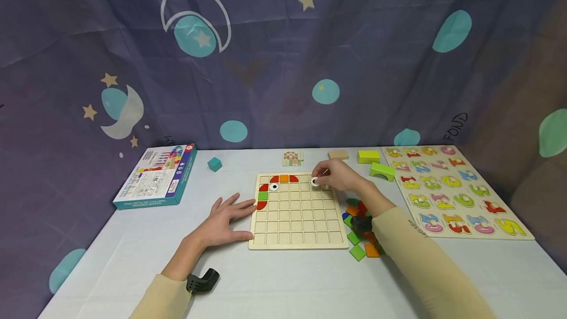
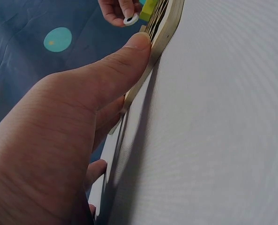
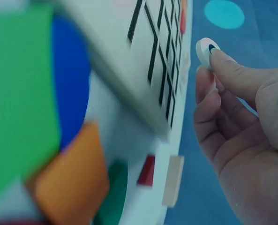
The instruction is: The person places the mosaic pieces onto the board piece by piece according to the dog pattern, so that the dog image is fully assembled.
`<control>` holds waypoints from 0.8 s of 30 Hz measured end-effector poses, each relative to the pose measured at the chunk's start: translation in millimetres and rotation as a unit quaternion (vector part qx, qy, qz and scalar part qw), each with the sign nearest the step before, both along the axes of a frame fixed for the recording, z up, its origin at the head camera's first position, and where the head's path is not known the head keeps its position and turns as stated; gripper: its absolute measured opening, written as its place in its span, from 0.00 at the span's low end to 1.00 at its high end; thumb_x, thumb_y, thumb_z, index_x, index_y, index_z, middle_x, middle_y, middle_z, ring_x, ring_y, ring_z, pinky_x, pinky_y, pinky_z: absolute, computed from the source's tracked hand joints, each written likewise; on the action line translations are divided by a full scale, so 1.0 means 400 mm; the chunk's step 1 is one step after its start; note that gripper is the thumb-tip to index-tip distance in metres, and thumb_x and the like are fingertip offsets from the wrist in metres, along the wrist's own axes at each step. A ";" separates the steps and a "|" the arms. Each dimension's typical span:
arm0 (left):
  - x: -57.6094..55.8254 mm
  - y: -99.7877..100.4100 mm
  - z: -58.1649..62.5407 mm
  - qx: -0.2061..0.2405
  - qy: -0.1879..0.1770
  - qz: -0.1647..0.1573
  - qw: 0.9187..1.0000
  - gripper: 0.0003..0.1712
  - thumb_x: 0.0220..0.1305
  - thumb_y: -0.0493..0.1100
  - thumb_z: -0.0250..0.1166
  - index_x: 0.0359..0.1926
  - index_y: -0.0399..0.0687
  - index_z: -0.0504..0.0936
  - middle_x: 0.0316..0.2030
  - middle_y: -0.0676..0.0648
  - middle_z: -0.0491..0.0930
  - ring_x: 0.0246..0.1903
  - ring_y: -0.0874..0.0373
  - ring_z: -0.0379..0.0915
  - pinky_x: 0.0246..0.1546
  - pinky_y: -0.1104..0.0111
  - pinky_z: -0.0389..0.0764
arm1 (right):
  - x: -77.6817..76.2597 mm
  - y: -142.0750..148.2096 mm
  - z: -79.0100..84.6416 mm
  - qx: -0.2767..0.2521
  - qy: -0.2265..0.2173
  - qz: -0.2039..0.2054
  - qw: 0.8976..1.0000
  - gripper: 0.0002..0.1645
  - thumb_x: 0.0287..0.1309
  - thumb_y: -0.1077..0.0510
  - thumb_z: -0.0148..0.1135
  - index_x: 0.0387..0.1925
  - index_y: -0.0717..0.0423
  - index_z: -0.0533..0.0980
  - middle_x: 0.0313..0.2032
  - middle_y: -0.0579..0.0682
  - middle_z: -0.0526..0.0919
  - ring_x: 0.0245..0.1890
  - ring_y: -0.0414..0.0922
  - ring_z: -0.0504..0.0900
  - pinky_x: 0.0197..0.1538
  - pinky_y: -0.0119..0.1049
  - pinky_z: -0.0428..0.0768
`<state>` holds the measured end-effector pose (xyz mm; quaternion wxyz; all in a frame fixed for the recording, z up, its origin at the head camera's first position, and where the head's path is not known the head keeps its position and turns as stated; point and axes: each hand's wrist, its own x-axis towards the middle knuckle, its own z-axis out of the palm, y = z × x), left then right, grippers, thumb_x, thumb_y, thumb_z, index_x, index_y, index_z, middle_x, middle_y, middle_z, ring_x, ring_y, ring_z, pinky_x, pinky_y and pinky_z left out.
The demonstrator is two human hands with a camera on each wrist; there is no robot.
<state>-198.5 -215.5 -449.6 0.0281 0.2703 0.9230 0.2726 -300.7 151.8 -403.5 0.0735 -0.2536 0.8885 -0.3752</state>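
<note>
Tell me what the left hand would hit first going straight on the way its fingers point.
The left hand would meet the wooden grid board first, at its left edge; they look about in contact, though depth is unclear.

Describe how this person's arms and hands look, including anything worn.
The left sleeve and right sleeve are beige; the right bears dark lettering too small to read surely. The left hand and right hand are gloveless. A black band with small holes is worn on the left wrist, a black device on the right.
</note>
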 end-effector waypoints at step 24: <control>-0.002 -0.001 -0.001 -0.003 0.009 -0.007 1.000 0.46 0.54 0.66 0.74 0.70 0.52 0.75 0.72 0.54 0.66 0.76 0.38 0.42 0.69 0.35 0.33 | -0.019 -0.152 -0.017 0.046 -0.013 0.007 0.999 0.02 0.63 0.64 0.68 0.36 0.61 0.82 0.32 0.48 0.82 0.32 0.44 0.76 0.39 0.37 0.76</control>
